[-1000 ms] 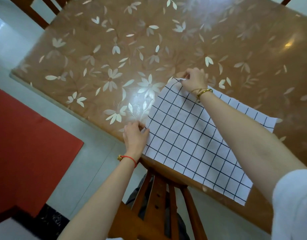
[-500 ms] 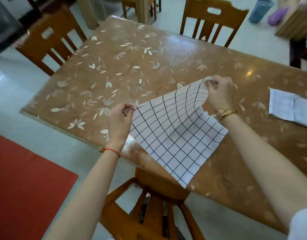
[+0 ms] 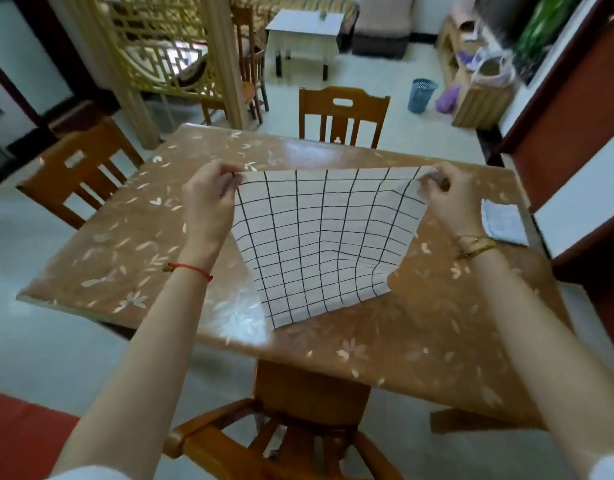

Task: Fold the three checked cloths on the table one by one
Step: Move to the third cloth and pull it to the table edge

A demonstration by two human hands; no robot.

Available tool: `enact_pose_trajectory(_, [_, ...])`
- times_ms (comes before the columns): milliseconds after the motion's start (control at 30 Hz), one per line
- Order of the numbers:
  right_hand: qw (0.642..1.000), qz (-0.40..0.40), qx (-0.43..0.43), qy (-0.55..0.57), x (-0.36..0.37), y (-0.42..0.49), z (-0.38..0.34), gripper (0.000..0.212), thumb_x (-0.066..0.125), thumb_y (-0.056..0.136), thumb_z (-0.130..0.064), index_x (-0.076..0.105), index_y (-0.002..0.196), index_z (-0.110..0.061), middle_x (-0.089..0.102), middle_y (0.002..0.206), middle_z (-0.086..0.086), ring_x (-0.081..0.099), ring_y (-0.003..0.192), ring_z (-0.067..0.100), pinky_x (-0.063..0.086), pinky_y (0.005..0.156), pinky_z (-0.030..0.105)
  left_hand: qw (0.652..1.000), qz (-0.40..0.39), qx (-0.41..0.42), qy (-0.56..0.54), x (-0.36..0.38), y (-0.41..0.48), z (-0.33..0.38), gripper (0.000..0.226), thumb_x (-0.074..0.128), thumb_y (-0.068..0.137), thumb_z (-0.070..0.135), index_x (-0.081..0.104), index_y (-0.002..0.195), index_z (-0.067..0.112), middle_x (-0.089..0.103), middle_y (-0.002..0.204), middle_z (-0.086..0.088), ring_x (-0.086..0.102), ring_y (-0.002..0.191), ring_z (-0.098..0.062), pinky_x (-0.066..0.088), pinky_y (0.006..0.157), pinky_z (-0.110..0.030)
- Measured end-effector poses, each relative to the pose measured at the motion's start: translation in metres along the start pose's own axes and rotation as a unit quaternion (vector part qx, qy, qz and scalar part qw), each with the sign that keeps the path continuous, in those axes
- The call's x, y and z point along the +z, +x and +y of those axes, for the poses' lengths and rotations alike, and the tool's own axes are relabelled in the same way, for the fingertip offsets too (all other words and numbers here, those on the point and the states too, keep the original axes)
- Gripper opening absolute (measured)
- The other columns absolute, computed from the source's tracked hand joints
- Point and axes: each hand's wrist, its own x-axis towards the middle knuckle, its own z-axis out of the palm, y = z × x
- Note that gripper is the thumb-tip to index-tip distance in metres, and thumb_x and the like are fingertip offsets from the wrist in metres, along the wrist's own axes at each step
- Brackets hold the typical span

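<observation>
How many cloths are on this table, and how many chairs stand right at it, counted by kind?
Cloths: 2 (lifted cloth, folded cloth at the right edge)
Chairs at the table: 3 (left chair, far chair, near chair)
Total: 5

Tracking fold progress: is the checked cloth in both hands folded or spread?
Spread, not folded: the checked cloth stretches as one layer, its top corners pinched by the left hand and right hand.
</observation>
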Motion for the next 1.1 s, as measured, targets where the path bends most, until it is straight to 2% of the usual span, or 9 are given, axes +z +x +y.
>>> enact_pose_trajectory(233, [0.997,-0.077,0.029,-0.01,-0.07,-0.016,-0.004,0.007,0.064,0.089,-0.009,0.067,0.084,-0.005,0.057,0.073,0.006,0.05,0.061,-0.003,0.038,0.061,0.014,0.998,0.012,0.037,-0.039,-0.015,0.023,0.043,0.017,0.075,0.083,0.031,0.07,0.096,0.022,0.072,0.092,0.006,0.067,0.088,-0.007,0.057,0.079,-0.036])
enact_pose_trajectory(367, [0.995,-0.079,0.064,0.017,-0.086,-0.013,0.003,0.012,0.064,0.089,-0.01,0.069,0.091,0.0,0.06,0.08,0.01,0.052,0.071,0.013,0.04,0.07,0.028,0.999,0.015,0.034,-0.031,-0.012,0.036,0.06,0.017,0.075,0.08,0.04,0.072,0.089,0.026,0.073,0.086,0.009,0.065,0.079,-0.003,0.056,0.075,-0.036])
enact_pose_trajectory(467, [0.994,-0.068,0.075,0.032,-0.09,-0.008,0.008,0.016,0.065,0.089,-0.012,0.069,0.094,0.003,0.062,0.082,0.022,0.053,0.078,0.019,0.041,0.071,0.03,0.999,0.017,0.024,-0.037,-0.003,0.042,0.069,0.018,0.075,0.081,0.039,0.074,0.09,0.024,0.072,0.085,0.009,0.059,0.07,0.0,0.054,0.07,-0.031])
enact_pose_trajectory(600, [0.995,-0.034,0.088,0.044,-0.085,0.001,0.016,0.027,0.07,0.088,-0.02,0.069,0.096,0.006,0.062,0.085,0.029,0.05,0.078,0.019,0.038,0.07,0.029,0.985,-0.01,-0.047,-0.163,0.016,0.048,0.069,0.021,0.077,0.084,0.029,0.074,0.094,0.01,0.074,0.084,-0.007,0.071,0.063,-0.016,0.055,0.056,-0.025])
enact_pose_trajectory(667, [0.993,-0.022,0.107,0.045,-0.078,0.005,0.022,0.028,0.071,0.087,-0.022,0.07,0.093,0.006,0.057,0.076,0.021,0.046,0.075,0.018,0.035,0.069,0.028,0.969,-0.031,-0.1,-0.224,0.03,0.046,0.064,0.021,0.075,0.086,0.019,0.072,0.098,0.003,0.073,0.085,-0.013,0.074,0.068,-0.019,0.057,0.059,-0.024])
enact_pose_trajectory(800, [0.987,-0.007,0.148,0.062,-0.054,0.012,0.044,0.013,0.072,0.084,-0.017,0.075,0.087,-0.005,0.065,0.08,0.005,0.056,0.08,0.012,0.046,0.072,0.03,0.944,-0.058,-0.172,-0.276,0.062,0.038,0.038,0.017,0.074,0.086,0.012,0.071,0.099,0.0,0.072,0.084,-0.012,0.074,0.076,-0.019,0.059,0.07,-0.027])
enact_pose_trajectory(933, [0.965,-0.058,0.242,0.08,-0.023,0.013,0.067,0.013,0.065,0.086,-0.011,0.072,0.076,-0.007,0.067,0.059,0.002,0.056,0.046,0.004,0.046,0.05,0.017,0.93,-0.081,-0.223,-0.281,0.093,0.03,0.002,0.017,0.074,0.085,0.007,0.072,0.098,-0.003,0.072,0.08,-0.011,0.074,0.073,-0.017,0.058,0.069,-0.025])
enact_pose_trajectory(1033, [0.944,-0.049,0.298,0.13,0.004,0.014,0.085,0.015,0.064,0.081,-0.013,0.071,0.068,-0.015,0.074,0.07,0.002,0.07,0.063,0.018,0.056,0.067,0.027,0.923,-0.081,-0.249,-0.283,0.114,0.026,-0.024,0.021,0.076,0.083,0.007,0.072,0.097,-0.006,0.072,0.082,-0.016,0.072,0.08,-0.025,0.06,0.075,-0.03])
enact_pose_trajectory(1100, [0.932,-0.027,0.325,0.156,0.018,0.013,0.092,0.011,0.066,0.082,-0.014,0.074,0.074,-0.013,0.075,0.081,0.005,0.074,0.071,0.022,0.055,0.064,0.026,0.921,-0.081,-0.258,-0.281,0.126,0.023,-0.037,0.018,0.077,0.081,0.008,0.073,0.094,-0.003,0.073,0.083,-0.016,0.072,0.082,-0.026,0.06,0.077,-0.032])
